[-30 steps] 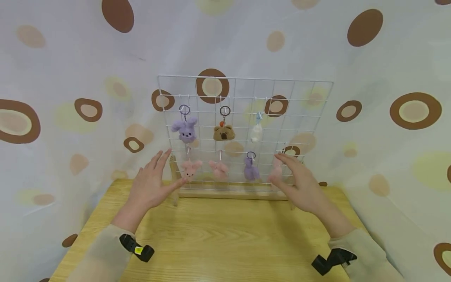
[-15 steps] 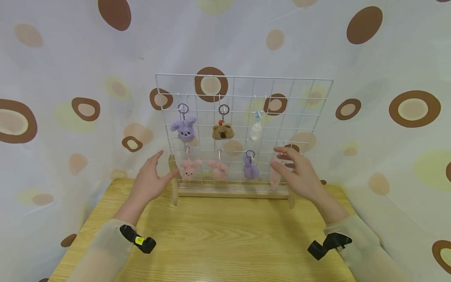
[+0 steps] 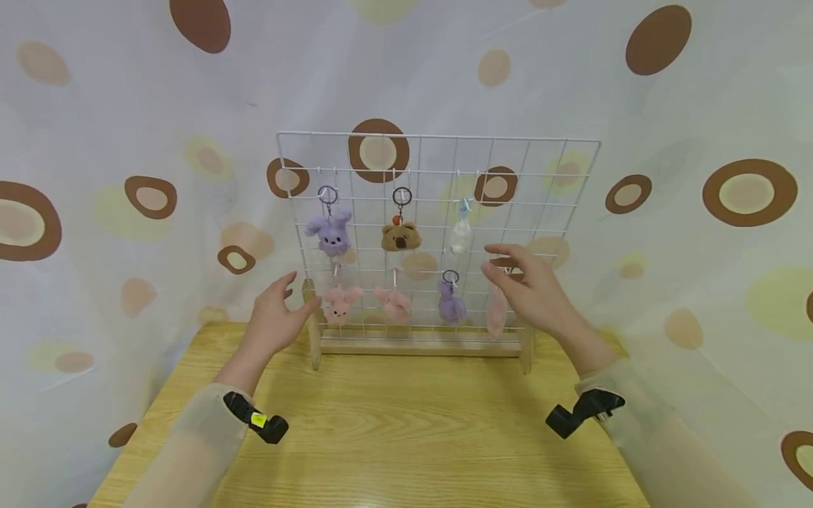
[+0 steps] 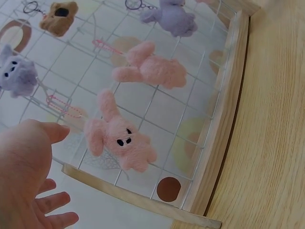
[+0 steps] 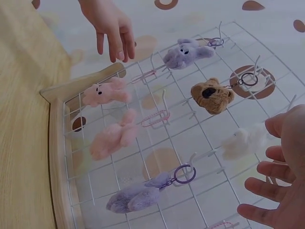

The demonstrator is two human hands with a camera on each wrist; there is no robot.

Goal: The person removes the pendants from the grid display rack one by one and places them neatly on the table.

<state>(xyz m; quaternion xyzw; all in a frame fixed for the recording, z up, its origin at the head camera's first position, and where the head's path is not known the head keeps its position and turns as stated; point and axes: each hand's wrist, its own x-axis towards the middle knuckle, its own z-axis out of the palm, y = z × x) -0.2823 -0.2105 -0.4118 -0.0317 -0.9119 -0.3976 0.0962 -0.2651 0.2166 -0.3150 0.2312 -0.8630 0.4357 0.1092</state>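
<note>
The left hand (image 3: 276, 321) was at the left edge of a white, rectangular wire grid panel (image 3: 438, 137), its thumb spread away from its fingers with nothing between them; the left wrist view showed it apart from a pink plush rabbit charm (image 3: 341, 306) with a dark-eyed face. The right hand (image 3: 532, 291) was in front of the panel's right part, on its near side, its thumb and fingers likewise parted around nothing, partly covering a long pink plush charm (image 3: 497, 314) in the head view; whether it touched that charm could not be told. All seven charms hung on the panel in two rows. The lower row ran from the pink rabbit at the left through a second fluffy pink plush charm (image 3: 395, 307) and a purple plush charm on a round ring (image 3: 452, 309) to the long pink one at the right. Above, from left to right, hung a purple long-eared plush charm (image 3: 333, 236), a brown plush bear-head charm (image 3: 400, 238) with an orange bead, and a white plush charm with a blue top (image 3: 461, 238). The panel stood in a pale wooden stand (image 3: 419, 347) on the far part of a yellowish wood-grain table (image 3: 406, 430), before a white cloth with brown and beige spots (image 3: 95, 127).
</note>
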